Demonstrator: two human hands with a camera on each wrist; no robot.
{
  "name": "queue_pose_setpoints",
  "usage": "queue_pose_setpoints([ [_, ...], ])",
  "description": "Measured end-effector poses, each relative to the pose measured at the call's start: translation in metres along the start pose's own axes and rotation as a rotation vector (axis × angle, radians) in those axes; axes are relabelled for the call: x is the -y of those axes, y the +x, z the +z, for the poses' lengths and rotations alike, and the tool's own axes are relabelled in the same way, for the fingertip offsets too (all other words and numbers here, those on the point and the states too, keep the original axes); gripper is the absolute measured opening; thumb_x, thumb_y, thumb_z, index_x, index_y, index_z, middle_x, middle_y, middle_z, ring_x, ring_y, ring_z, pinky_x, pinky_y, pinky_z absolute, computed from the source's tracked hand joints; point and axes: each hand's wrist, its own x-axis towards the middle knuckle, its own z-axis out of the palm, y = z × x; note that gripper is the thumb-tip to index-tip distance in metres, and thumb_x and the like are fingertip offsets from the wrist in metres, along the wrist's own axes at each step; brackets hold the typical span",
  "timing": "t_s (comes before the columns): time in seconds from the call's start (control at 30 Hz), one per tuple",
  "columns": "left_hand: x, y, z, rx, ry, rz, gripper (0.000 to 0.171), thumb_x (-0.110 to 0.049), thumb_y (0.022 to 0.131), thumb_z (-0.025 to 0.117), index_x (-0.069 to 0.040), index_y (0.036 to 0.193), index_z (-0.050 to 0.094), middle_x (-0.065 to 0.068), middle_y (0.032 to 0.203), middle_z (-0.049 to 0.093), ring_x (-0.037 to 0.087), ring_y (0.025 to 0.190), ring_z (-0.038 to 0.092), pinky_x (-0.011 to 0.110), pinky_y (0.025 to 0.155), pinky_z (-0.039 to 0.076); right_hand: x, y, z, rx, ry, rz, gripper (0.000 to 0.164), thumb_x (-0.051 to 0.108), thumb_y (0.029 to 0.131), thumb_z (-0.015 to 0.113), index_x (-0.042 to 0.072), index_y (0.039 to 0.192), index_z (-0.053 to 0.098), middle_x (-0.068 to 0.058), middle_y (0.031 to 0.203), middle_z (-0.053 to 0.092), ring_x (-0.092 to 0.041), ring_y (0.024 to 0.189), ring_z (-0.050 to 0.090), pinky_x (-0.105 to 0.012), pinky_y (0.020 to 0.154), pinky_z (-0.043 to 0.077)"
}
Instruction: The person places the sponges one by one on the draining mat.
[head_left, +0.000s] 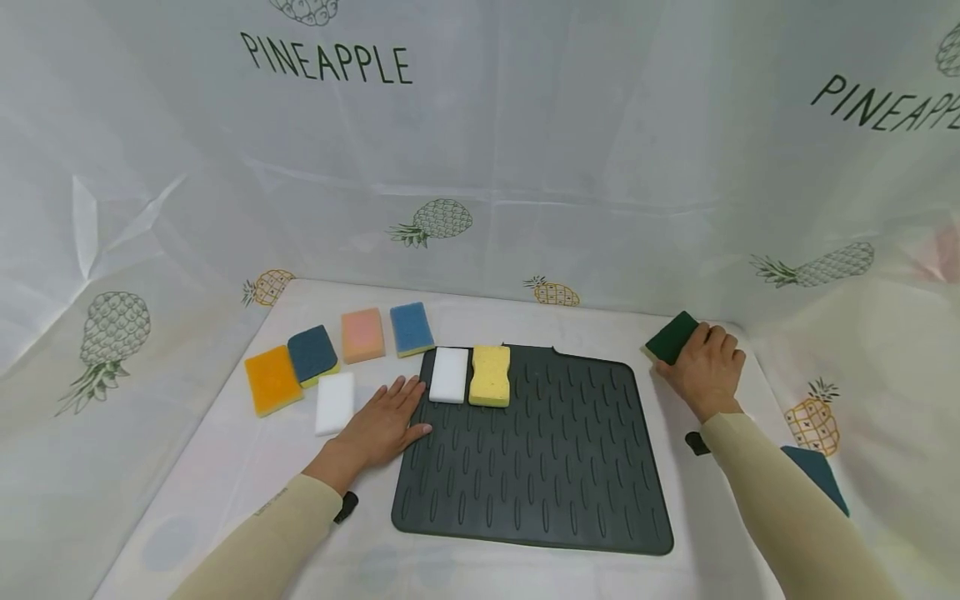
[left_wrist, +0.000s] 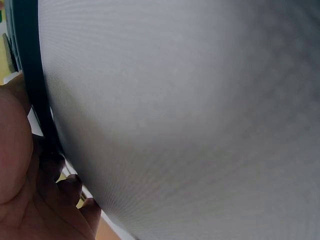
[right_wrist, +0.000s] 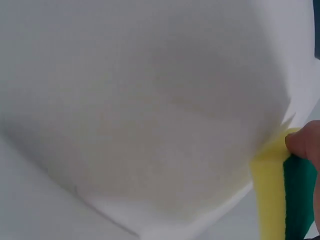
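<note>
My right hand (head_left: 705, 372) grips a sponge (head_left: 672, 337) at the far right of the table. The sponge has a dark green scouring side and a yellow body (right_wrist: 269, 195), with my thumb on its yellow edge in the right wrist view. My left hand (head_left: 384, 421) lies with fingers extended at the left edge of a dark grey ridged drying mat (head_left: 532, 467). On the mat's upper left sit a white sponge (head_left: 448, 375) and a yellow sponge (head_left: 490, 377), side by side. In the left wrist view, the left hand (left_wrist: 30, 175) shows beside the mat's dark edge.
Left of the mat lie an orange sponge (head_left: 273, 380), a dark blue sponge (head_left: 312, 354), a white sponge (head_left: 335, 404), a pink sponge (head_left: 363, 335) and a blue sponge (head_left: 412, 328). A teal piece (head_left: 817, 475) shows behind my right forearm. Pineapple-printed sheeting (head_left: 600, 167) surrounds the table.
</note>
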Motion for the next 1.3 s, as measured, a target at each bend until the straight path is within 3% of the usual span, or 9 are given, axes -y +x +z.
queue_pose_setpoints([
  [0.2,-0.001,0.000,-0.001,0.008,0.000,-0.002,0.078,-0.047,0.111,0.052,0.000,0.167,0.025,0.020,0.174,0.023,0.043,0.162,0.019,0.061,0.130,0.020,0.000,0.003,-0.007,-0.023,-0.012,-0.096,0.093,0.044,0.082,0.085,-0.021,0.127,0.036,-0.040,0.115,0.042,-0.058,0.106,0.042,-0.070,0.086,0.041],
  [0.47,0.000,0.002,0.000,0.007,0.005,-0.004,0.078,-0.047,0.110,0.052,-0.001,0.167,0.025,0.019,0.174,0.023,0.042,0.162,0.019,0.061,0.130,0.021,0.012,0.003,-0.013,-0.106,-0.038,-0.268,0.087,0.043,0.080,0.079,-0.016,0.129,0.038,-0.038,0.124,0.045,-0.056,0.109,0.046,-0.068,0.088,0.045],
  [0.6,0.000,0.001,0.000,0.004,0.009,-0.001,0.077,-0.047,0.110,0.052,0.000,0.166,0.026,0.020,0.174,0.024,0.042,0.162,0.020,0.061,0.129,0.021,0.021,0.002,-0.018,-0.154,-0.048,-0.355,0.094,0.046,0.079,0.080,-0.017,0.135,0.040,-0.038,0.128,0.049,-0.056,0.110,0.050,-0.068,0.089,0.047],
  [0.83,-0.001,0.001,-0.001,0.010,0.012,-0.001,0.078,-0.047,0.111,0.051,0.001,0.166,0.025,0.021,0.174,0.023,0.041,0.162,0.020,0.060,0.130,0.021,0.037,-0.002,-0.023,-0.148,-0.050,-0.469,0.107,0.055,0.077,0.083,-0.016,0.145,0.040,-0.037,0.133,0.051,-0.056,0.116,0.052,-0.067,0.097,0.046],
  [1.1,0.000,0.001,0.000,0.012,0.010,0.003,0.078,-0.047,0.111,0.051,0.001,0.166,0.025,0.021,0.174,0.022,0.042,0.161,0.020,0.060,0.130,0.021,0.056,-0.005,-0.024,-0.184,-0.017,-0.591,0.106,0.054,0.075,0.084,-0.014,0.144,0.043,-0.033,0.134,0.052,-0.050,0.118,0.053,-0.062,0.094,0.048],
  [1.3,0.000,0.002,0.001,0.008,0.003,0.012,0.077,-0.046,0.111,0.052,0.002,0.166,0.026,0.022,0.173,0.024,0.043,0.161,0.021,0.061,0.129,0.022,0.074,-0.008,-0.024,-0.150,0.018,-0.645,0.109,0.057,0.074,0.085,-0.012,0.147,0.043,-0.032,0.138,0.051,-0.050,0.120,0.053,-0.062,0.095,0.048],
])
